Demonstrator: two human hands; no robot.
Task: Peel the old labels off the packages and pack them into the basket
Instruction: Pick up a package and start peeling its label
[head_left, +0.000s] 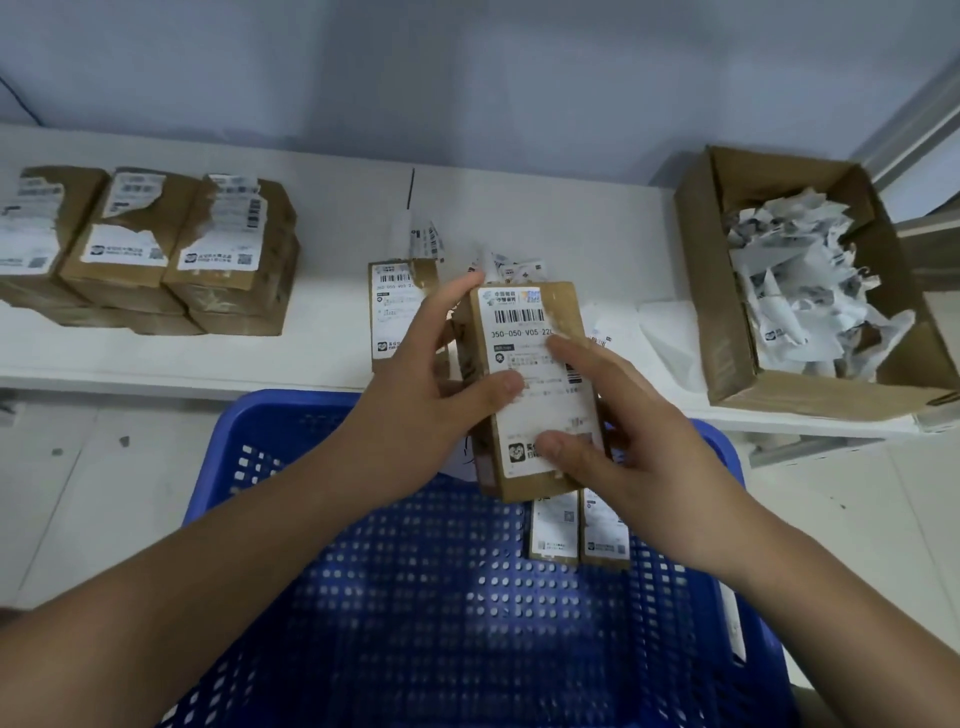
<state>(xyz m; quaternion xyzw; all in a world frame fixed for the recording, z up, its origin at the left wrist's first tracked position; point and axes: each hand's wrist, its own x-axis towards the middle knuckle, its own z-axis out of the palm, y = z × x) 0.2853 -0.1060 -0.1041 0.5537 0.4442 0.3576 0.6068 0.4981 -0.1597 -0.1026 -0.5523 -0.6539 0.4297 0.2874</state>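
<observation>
I hold a small brown cardboard package (563, 306) with a white shipping label (524, 353) on its top face, above the far edge of the blue perforated basket (291, 415). My left hand (421, 410) grips its left side, thumb on the label. My right hand (623, 441) holds its right side, with thumb and forefinger pressed on the label. Another labelled package (397, 306) lies on the white table behind. Two labelled packages (576, 530) lie inside the basket under the held one.
A stack of packages with partly torn labels (156, 249) sits at the table's left. An open cardboard box (722, 312) holding torn label scraps stands at the right. Loose label scraps (431, 241) lie behind the held package. A wall runs along the back.
</observation>
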